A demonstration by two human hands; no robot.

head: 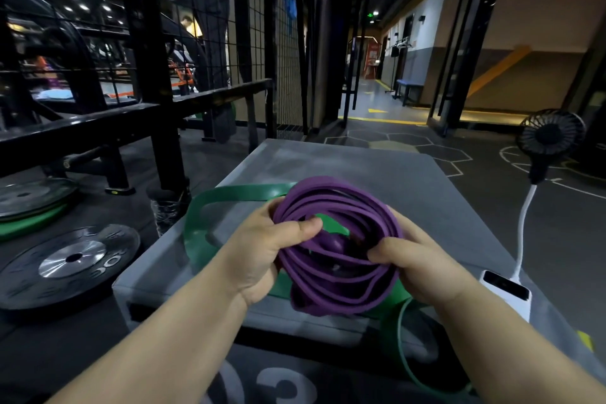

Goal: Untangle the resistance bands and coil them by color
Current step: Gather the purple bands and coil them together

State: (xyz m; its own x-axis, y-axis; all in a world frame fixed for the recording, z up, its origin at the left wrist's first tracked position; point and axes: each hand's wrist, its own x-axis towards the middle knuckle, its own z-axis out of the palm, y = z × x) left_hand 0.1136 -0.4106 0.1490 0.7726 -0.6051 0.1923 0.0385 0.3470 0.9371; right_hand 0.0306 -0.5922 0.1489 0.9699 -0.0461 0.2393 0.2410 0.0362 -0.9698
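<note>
Purple band [341, 249] wound into a multi-loop coil, held up above the grey box [377, 167], frame centre. Left hand [262, 249] grips the coil's 9 o'clock edge, thumb pressed over the strands toward the middle. Right hand [413, 259] pinches the 3 o'clock edge, thumb on the inner loops. Green band [229, 193] lies flat on the box beneath, looping out to 10 o'clock and trailing off the near edge at 5 o'clock. Black weight plate [70, 262] on floor at 9 o'clock. Small fan [551, 134] at 2 o'clock, white power bank [506, 292] at 4 o'clock.
</note>
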